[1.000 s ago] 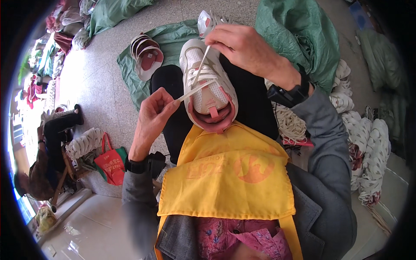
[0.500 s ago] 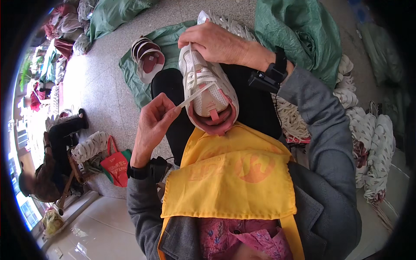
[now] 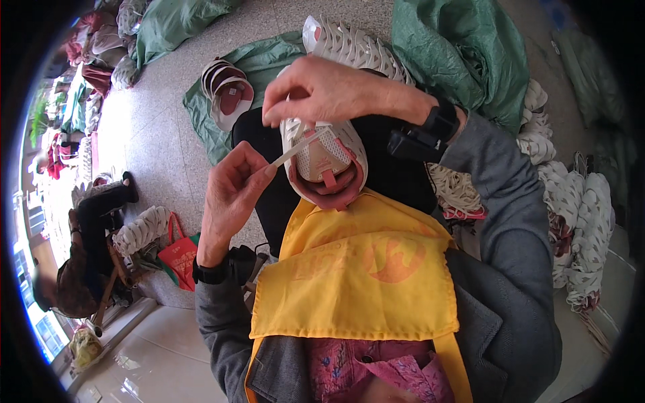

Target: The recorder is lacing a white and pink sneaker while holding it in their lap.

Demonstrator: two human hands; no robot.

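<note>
A white and pink sneaker (image 3: 328, 161) rests on my lap, its pink-lined opening toward me. My left hand (image 3: 235, 191) pinches one end of a white shoelace (image 3: 294, 152), stretched taut from the shoe's upper eyelets. Above the toe half of the shoe is my right hand (image 3: 319, 91), fingers curled and thumb close to the forefinger. That hand covers the lower lacing, and whatever it grips there cannot be made out. The shoe's back edge meets my yellow apron (image 3: 356, 269).
Nested shoe parts (image 3: 228, 94) lie on a green sheet (image 3: 201, 121) at the far left. A row of laced white uppers (image 3: 356, 48) sits beyond my right hand, with a green sack (image 3: 460, 54) beside it. Loose laces (image 3: 453, 188) lie right; a seated person (image 3: 74, 282) is at left.
My right hand has come down toward me and slightly left, now covering the shoe's front. My left hand has shifted slightly left, still holding the lace taut.
</note>
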